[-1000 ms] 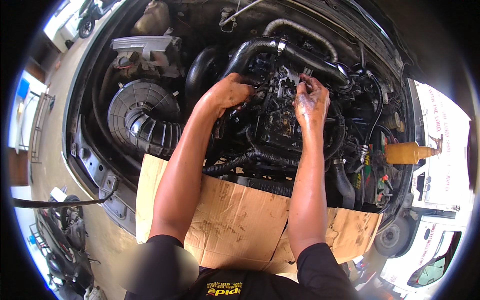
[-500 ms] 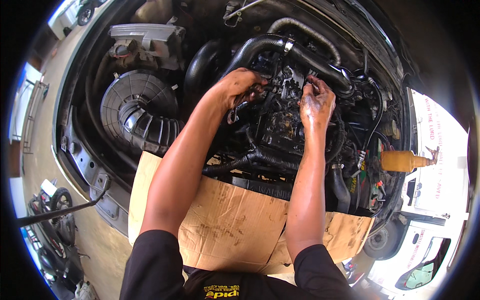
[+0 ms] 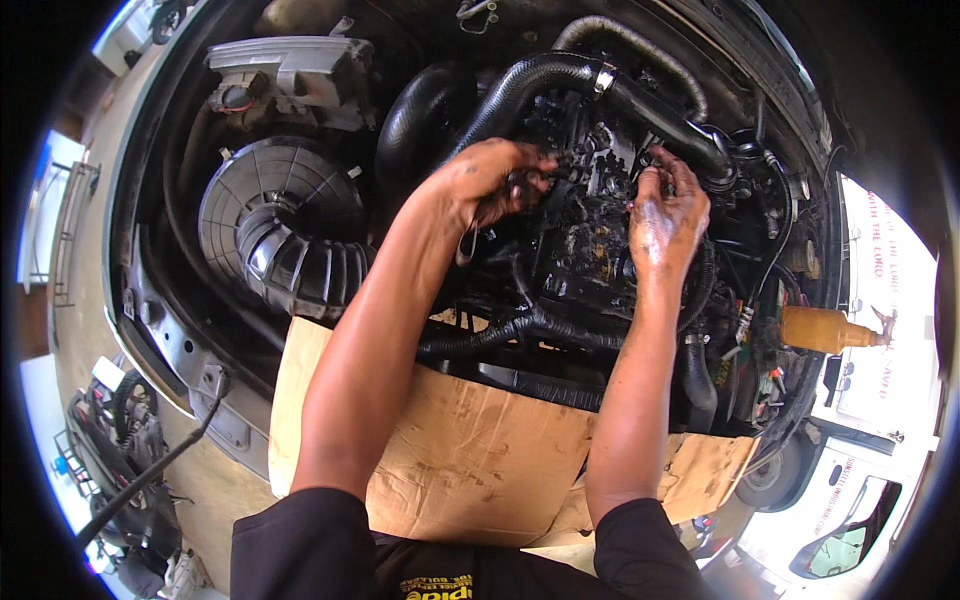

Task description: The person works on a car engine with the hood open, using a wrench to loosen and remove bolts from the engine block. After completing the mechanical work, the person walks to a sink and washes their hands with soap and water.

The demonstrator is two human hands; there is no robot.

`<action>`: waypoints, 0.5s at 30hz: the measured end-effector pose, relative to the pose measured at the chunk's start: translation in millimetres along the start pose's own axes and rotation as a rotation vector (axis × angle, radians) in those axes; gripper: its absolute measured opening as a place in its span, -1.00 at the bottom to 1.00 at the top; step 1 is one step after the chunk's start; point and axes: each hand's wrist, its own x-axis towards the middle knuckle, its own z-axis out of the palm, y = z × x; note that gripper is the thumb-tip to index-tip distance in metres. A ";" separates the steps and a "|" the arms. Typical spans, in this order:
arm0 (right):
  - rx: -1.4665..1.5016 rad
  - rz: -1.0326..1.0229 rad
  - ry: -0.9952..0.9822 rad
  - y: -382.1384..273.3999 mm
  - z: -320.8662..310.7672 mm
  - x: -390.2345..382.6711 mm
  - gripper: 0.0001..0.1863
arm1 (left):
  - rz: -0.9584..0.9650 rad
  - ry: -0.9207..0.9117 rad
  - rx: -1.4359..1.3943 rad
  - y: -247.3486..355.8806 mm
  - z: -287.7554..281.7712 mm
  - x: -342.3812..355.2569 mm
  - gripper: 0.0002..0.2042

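My left hand (image 3: 495, 180) is closed at the left side of the black, oily engine block (image 3: 585, 245). Its fingers curl around something dark that I cannot make out, close to the engine top. Below the wrist a thin metal loop (image 3: 466, 246) shows. My right hand (image 3: 672, 212), smeared with grease, has thumb and fingertips pinched together over the engine's right side; what lies between them is too small to name. Between the hands is a greasy metal part (image 3: 603, 165). A thick black hose (image 3: 540, 78) with a metal clamp arches just beyond both hands.
To the left sit a round black air-filter housing (image 3: 290, 175) and its ribbed intake duct (image 3: 300, 255). Cardboard (image 3: 480, 450) covers the bay's front edge under my forearms. An amber plastic bottle (image 3: 820, 328) lies on the right edge. A white vehicle (image 3: 830, 510) stands beyond it.
The view has shifted, so the engine bay appears farther right. Both hands stay at the same parts of the engine, the right one with its fingers slightly rearranged.
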 end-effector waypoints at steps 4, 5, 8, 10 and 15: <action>0.030 0.037 0.009 -5.3 -4.5 -0.4 -0.66 | -0.013 -0.013 -0.005 1.4 -3.5 -7.3 -0.94; 0.043 -0.069 0.058 2.2 2.1 -1.6 -0.66 | -0.018 -0.001 -0.051 1.4 -8.9 3.0 -0.93; 0.028 -0.118 0.015 -0.3 4.6 0.2 -0.68 | -0.041 0.012 -0.131 1.5 -12.9 14.2 -0.94; 0.037 -0.081 -0.022 3.1 4.0 -3.9 -0.70 | -0.043 0.039 -0.105 -7.3 -7.2 6.6 -0.94; 0.080 -0.073 -0.040 2.4 6.5 -3.9 -0.71 | -0.090 0.040 -0.134 -0.5 0.7 -9.6 -0.94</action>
